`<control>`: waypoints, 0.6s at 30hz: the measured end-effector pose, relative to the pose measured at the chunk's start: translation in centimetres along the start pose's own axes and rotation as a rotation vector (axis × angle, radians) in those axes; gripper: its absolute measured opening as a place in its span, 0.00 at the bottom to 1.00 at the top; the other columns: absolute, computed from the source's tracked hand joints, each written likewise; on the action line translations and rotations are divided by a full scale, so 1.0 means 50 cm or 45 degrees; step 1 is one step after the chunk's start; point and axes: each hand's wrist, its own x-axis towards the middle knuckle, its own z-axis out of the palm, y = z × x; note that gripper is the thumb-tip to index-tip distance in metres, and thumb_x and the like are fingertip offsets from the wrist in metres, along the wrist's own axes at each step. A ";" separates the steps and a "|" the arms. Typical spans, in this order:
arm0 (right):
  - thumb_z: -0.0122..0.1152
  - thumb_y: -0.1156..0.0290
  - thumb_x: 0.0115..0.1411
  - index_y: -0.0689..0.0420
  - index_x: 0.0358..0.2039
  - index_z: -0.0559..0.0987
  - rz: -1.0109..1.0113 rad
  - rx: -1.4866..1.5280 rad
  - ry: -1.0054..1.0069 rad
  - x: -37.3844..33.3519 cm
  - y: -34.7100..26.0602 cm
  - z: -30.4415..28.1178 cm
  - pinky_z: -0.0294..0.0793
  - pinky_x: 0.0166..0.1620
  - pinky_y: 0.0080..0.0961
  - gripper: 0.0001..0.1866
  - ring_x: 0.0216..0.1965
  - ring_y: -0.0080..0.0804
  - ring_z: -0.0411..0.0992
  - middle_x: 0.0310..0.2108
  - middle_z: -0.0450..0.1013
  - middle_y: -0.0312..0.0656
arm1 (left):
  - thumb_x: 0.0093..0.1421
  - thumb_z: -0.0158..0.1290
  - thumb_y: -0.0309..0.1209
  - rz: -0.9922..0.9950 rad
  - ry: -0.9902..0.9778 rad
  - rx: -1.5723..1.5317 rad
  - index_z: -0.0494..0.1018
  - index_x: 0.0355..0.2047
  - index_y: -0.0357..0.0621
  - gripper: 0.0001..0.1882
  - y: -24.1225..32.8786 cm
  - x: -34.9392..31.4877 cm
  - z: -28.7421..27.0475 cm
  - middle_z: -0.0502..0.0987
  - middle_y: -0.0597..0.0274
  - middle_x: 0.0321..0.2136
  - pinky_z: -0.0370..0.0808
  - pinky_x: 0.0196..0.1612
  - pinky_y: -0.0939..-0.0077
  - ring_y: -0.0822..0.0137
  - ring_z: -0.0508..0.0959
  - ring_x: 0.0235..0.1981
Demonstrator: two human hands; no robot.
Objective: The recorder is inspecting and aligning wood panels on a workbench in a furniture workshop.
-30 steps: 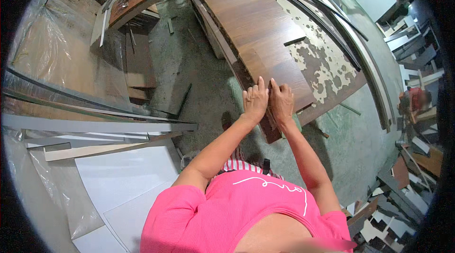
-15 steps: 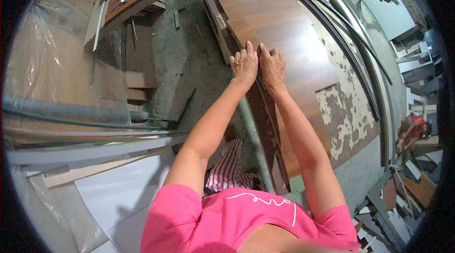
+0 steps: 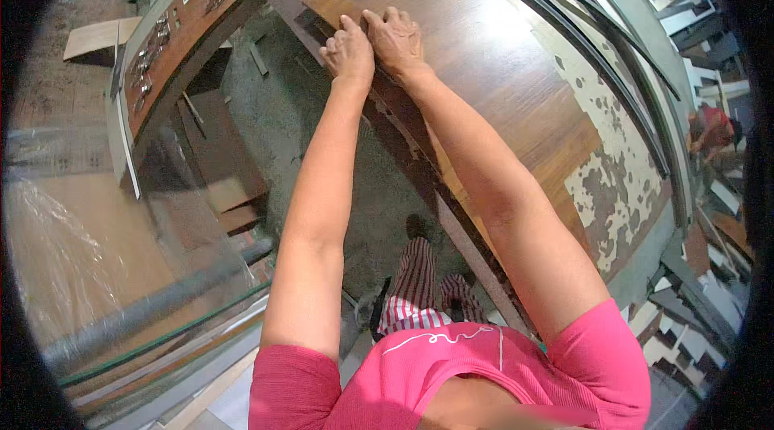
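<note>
A brown wood-grain board lies on the bench in front of me, its left edge running from far left to near right. At the far part of this edge, my left hand is closed, fingers curled against the edge and the index finger stretched forward. Close beside it, my right hand bends its fingers over the board's top, with the thumb side toward the edge. Both thumbs and whatever is pinched beneath them are hidden. A lighter brown end of the board shows just beyond my hands.
Pale, patchy glue-like marks cover the board's right side. Long dark strips lie beyond it. A brown panel with metal fittings stands at left, near plastic-wrapped sheets. Another person works at far right among offcuts.
Both hands have moved farther along the board's edge, away from me and to the left. My view has shifted, and my arms are stretched out more.
</note>
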 end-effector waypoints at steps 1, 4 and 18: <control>0.47 0.63 0.55 0.48 0.40 0.71 -0.004 0.070 -0.013 0.000 -0.012 0.005 0.65 0.42 0.40 0.12 0.43 0.43 0.65 0.38 0.67 0.44 | 0.60 0.35 0.31 -0.025 -0.015 0.011 0.58 0.52 0.35 0.21 -0.013 -0.004 -0.006 0.73 0.46 0.38 0.65 0.45 0.57 0.51 0.72 0.42; 0.48 0.62 0.55 0.48 0.40 0.71 0.023 0.011 -0.013 -0.014 0.001 0.001 0.65 0.43 0.40 0.12 0.43 0.43 0.65 0.39 0.67 0.44 | 0.60 0.35 0.31 -0.035 0.013 -0.016 0.58 0.53 0.35 0.21 0.010 -0.022 -0.005 0.73 0.46 0.39 0.65 0.46 0.57 0.51 0.72 0.43; 0.49 0.64 0.54 0.45 0.46 0.70 0.006 0.015 -0.024 -0.442 0.128 -0.282 0.66 0.39 0.35 0.17 0.40 0.41 0.66 0.37 0.66 0.43 | 0.60 0.36 0.28 0.036 0.033 0.003 0.57 0.52 0.33 0.20 0.216 -0.491 -0.018 0.75 0.50 0.32 0.67 0.41 0.60 0.55 0.75 0.36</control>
